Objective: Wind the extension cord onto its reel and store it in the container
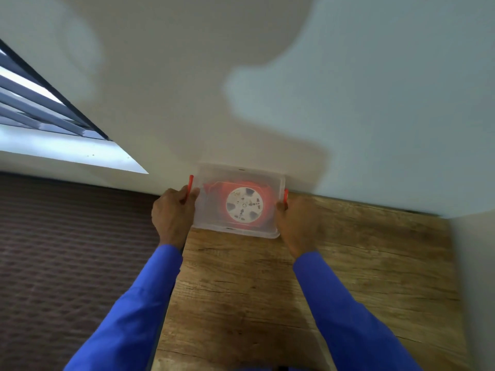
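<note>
A clear plastic container [209, 223] with a translucent lid stands on the wooden table [294, 285] against the wall. Through the lid I see the orange cord reel [243, 204] with its white round face lying flat inside. My left hand [172, 212] grips the container's left side at the orange latch [191, 184]. My right hand [296, 223] holds the right side at the other orange latch [286, 195]. Both arms wear blue sleeves.
The table's left edge runs just under my left hand, with dark patterned carpet [67, 250] below. A window [40, 103] with bars is on the left wall. A pale wall [375, 116] rises right behind the container.
</note>
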Available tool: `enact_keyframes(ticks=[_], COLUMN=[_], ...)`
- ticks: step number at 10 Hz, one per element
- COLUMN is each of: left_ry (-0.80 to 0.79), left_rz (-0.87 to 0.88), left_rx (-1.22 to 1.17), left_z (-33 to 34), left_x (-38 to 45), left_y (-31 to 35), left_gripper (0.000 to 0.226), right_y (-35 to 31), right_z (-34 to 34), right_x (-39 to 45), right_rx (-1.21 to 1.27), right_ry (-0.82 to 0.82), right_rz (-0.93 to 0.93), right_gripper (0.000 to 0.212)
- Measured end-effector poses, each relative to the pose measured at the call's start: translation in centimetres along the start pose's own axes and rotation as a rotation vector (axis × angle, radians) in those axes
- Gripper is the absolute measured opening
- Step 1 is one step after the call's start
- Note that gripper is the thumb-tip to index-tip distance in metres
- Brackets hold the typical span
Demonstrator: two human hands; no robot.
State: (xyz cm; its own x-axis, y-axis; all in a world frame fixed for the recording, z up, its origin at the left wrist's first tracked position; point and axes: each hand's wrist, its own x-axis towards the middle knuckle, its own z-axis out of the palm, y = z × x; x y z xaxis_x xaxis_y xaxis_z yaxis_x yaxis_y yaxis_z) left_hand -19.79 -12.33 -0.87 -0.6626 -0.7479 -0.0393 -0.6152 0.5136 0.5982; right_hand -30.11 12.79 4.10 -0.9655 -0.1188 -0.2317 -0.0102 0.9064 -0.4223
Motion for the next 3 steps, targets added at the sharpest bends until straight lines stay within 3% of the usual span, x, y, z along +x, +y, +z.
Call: enact_keyframes(ticks=[3], left_ry=[-0.179], left_rz=[0.071], left_rx=[-0.107], left_z=[-2.1], left_x=[-1.7], left_y=[1.1], left_gripper=[0.043], right_y=[0.5], right_z=[-0.6], right_x=[-2.0], right_rx=[-0.094], right_ry=[0.044], right_rz=[-0.106], right_gripper=[0.038])
